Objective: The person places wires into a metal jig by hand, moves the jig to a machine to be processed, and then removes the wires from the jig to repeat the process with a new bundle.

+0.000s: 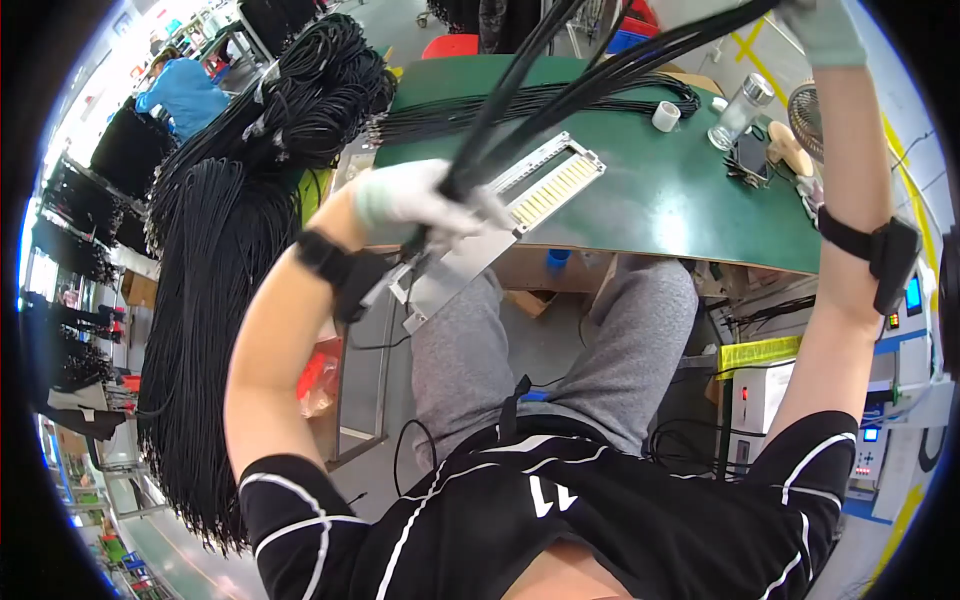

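Stretched between my two white-gloved hands is a bundle of long black cables. My left hand is closed round the bundle above the table's near edge, close to a long metal fixture. My right hand is raised far out at the upper right, closed on the other end of the cables; its fingertips are partly blurred and cut off by the picture's edge. Beneath the left hand lies the silver fixture with a row of yellowish slots, jutting over the table edge above my left thigh.
Thick bunches of black cables hang at the left. More cables lie across the green table. On its right are a tape roll, a glass bottle and a small fan. A person in blue sits at the far left.
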Action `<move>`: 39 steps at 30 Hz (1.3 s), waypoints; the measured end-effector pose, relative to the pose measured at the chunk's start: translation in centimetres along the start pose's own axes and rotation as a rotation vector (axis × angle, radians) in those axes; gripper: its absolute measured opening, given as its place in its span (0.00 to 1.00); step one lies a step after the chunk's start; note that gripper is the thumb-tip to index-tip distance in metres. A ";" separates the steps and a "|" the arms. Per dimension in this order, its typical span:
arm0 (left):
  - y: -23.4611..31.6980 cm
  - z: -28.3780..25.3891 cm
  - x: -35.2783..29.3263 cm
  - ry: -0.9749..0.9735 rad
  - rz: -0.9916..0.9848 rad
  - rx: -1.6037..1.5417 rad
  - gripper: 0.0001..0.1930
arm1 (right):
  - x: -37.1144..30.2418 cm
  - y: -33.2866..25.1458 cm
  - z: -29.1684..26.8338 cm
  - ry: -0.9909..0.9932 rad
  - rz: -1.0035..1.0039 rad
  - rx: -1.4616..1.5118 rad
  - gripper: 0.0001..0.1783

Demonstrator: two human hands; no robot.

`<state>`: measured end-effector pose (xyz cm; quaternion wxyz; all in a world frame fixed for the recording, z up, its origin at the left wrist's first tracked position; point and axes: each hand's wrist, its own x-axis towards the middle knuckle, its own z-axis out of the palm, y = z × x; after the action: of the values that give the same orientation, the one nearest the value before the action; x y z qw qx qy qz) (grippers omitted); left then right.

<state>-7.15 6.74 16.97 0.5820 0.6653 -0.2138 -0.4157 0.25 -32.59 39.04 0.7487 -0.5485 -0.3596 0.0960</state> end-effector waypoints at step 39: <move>-13.6 5.1 2.5 0.917 -0.255 1.071 0.21 | -8.8 39.6 -3.5 0.071 0.257 -1.263 0.23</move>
<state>-12.51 4.91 3.33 0.1538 0.9872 -0.0428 0.0029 6.08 -24.84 -0.52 0.2756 -0.9252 -0.2532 -0.0633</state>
